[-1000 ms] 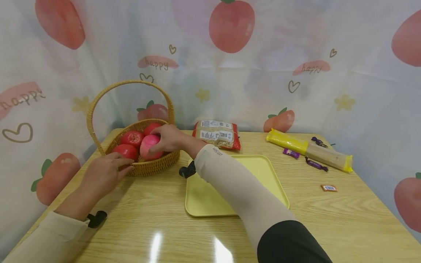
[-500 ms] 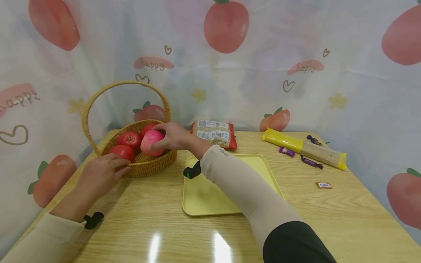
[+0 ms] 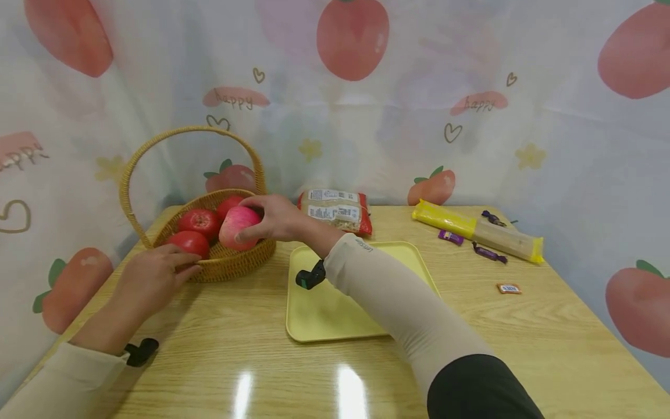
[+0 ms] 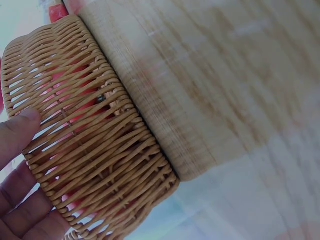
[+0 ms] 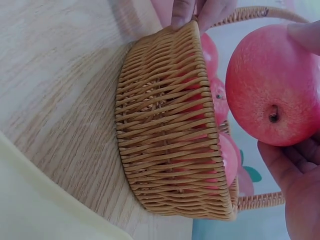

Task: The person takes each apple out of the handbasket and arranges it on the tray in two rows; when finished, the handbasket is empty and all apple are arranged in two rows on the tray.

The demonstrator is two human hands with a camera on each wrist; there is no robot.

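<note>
A wicker basket (image 3: 230, 268) with a tall arched handle stands at the back left of the table, with three red apples inside, one of them the near apple (image 3: 189, 243). My right hand (image 3: 280, 218) grips a pinkish apple (image 3: 238, 228) at the basket's right side. In the right wrist view that apple (image 5: 272, 85) is above the rim, its stem end facing the camera, thumb on one side and fingers on the other. My left hand (image 3: 149, 276) pinches the near rim of the basket; in the left wrist view the thumb (image 4: 20, 132) lies outside the woven wall, fingers inside.
A yellow tray (image 3: 335, 314) lies mid-table under the right forearm. Behind it is a red-edged food packet (image 3: 337, 210). To the right are a long yellow packet (image 3: 476, 230), a purple candy (image 3: 489, 253), other small candies and an orange-wrapped candy (image 3: 509, 288).
My right hand has lifted the pinkish apple slightly up from among the others. My left hand stays on the rim. The head view has shifted a little to the right.
</note>
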